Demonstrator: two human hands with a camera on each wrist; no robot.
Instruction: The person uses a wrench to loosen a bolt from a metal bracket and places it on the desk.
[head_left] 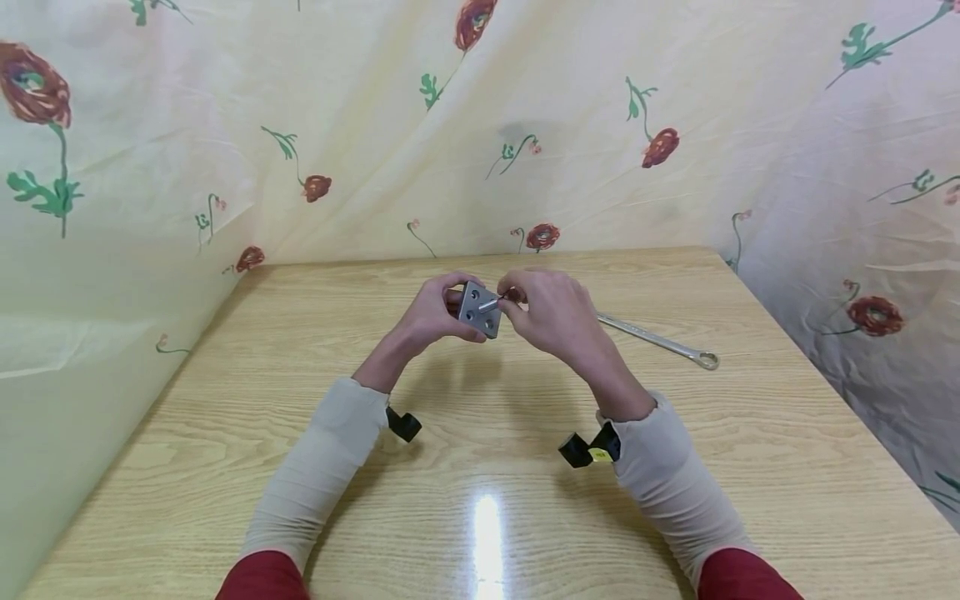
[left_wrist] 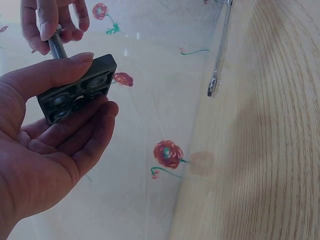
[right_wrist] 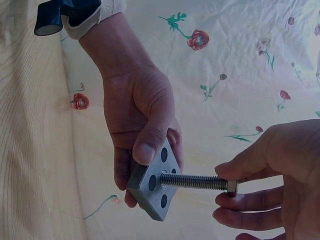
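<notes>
A square grey plate (right_wrist: 156,187) with several round holes is gripped along its edges by my left hand (head_left: 435,312), thumb on one side and fingers on the other. From the middle of its face stands a threaded bolt (right_wrist: 195,181), its tip at or in the central hole; how deep it sits I cannot tell. My right hand (head_left: 551,317) pinches the bolt's head (right_wrist: 232,187) between thumb and fingers. Recessed pockets show on the plate's other face (left_wrist: 77,92) in the left wrist view. Both hands are raised over the table.
A long combination wrench (head_left: 656,337) lies on the wooden table (head_left: 480,433), right of my right hand, its far end hidden behind that hand. Flowered cloth (head_left: 360,133) hangs behind the table and along both sides. Small black devices (head_left: 405,425) are strapped at both wrists.
</notes>
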